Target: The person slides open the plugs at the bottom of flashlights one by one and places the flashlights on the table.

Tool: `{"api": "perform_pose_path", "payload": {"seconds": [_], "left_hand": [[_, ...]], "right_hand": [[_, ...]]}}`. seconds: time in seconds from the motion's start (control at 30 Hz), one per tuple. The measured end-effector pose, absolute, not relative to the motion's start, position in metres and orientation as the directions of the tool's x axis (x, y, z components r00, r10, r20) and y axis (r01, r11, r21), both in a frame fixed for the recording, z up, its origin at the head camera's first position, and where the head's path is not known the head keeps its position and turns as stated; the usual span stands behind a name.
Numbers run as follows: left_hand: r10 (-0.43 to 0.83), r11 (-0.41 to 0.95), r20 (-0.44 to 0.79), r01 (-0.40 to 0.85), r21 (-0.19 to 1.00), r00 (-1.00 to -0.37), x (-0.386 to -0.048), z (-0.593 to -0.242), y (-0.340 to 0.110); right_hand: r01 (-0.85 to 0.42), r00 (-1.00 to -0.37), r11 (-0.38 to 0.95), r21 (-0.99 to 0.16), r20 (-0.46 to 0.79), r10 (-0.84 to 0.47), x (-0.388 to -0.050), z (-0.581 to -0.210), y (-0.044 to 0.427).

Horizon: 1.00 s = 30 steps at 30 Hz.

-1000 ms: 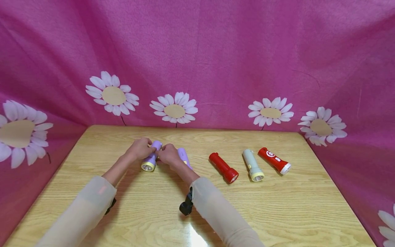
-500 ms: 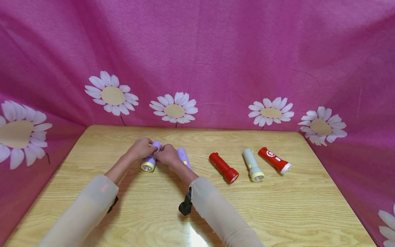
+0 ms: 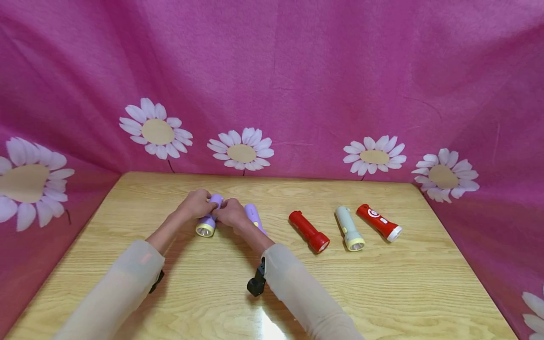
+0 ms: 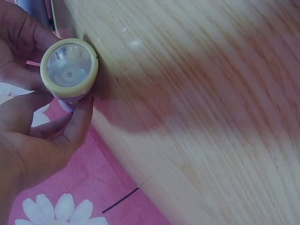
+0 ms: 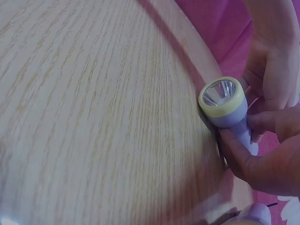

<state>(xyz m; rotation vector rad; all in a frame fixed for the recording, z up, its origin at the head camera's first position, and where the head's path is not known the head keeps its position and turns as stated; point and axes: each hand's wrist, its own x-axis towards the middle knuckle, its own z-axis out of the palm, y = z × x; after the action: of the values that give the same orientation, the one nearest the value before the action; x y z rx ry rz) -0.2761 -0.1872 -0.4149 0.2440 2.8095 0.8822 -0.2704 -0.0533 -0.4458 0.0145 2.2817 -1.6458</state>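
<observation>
A purple flashlight with a pale yellow rim (image 3: 206, 228) lies on the table, lens toward the near side. My left hand (image 3: 196, 204) holds its barrel from the left. From the other side, my right hand (image 3: 231, 213) pinches the same barrel between thumb and fingers. The flashlight's lens (image 4: 69, 66) faces the camera in the left wrist view, and the hands partly cover the barrel behind it. In the right wrist view the thumb and fingers of the right hand (image 5: 269, 159) sit just behind the flashlight's head (image 5: 224, 101).
A second purple flashlight (image 3: 251, 215) lies partly behind the right forearm. Farther right are a red flashlight (image 3: 309, 231), a grey-green one (image 3: 349, 228) and a red one with a white emblem (image 3: 379, 223). A pink flowered cloth (image 3: 306, 94) borders the wooden table (image 3: 403, 293).
The right hand's fingers have shifted slightly along the barrel of the purple flashlight. Otherwise both hands and the flashlights stay in nearly the same places.
</observation>
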Motion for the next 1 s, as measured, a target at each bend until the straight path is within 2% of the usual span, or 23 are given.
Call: {"api": "perform_pose_path", "payload": {"seconds": [0.33,0.6,1.0], "left_hand": [[0.193,0.813,-0.109,0.097,0.574,-0.975,-0.276,-0.414,-0.187],[0.185,0.797,-0.045,0.123,0.592,-0.982,-0.275,-0.408,-0.186],[0.146,0.772,-0.012,0.107,0.627,-0.989,-0.273,-0.402,-0.181]], "right_hand": [[0.19,-0.953,0.344,-0.92,-0.257,-0.161,-0.264,-0.438,-0.053],[0.175,-0.959,0.29,-0.941,-0.23,-0.167,-0.265,-0.434,-0.05],[0.182,-0.961,0.191,-0.965,-0.216,-0.174,-0.268,-0.426,-0.044]]}}
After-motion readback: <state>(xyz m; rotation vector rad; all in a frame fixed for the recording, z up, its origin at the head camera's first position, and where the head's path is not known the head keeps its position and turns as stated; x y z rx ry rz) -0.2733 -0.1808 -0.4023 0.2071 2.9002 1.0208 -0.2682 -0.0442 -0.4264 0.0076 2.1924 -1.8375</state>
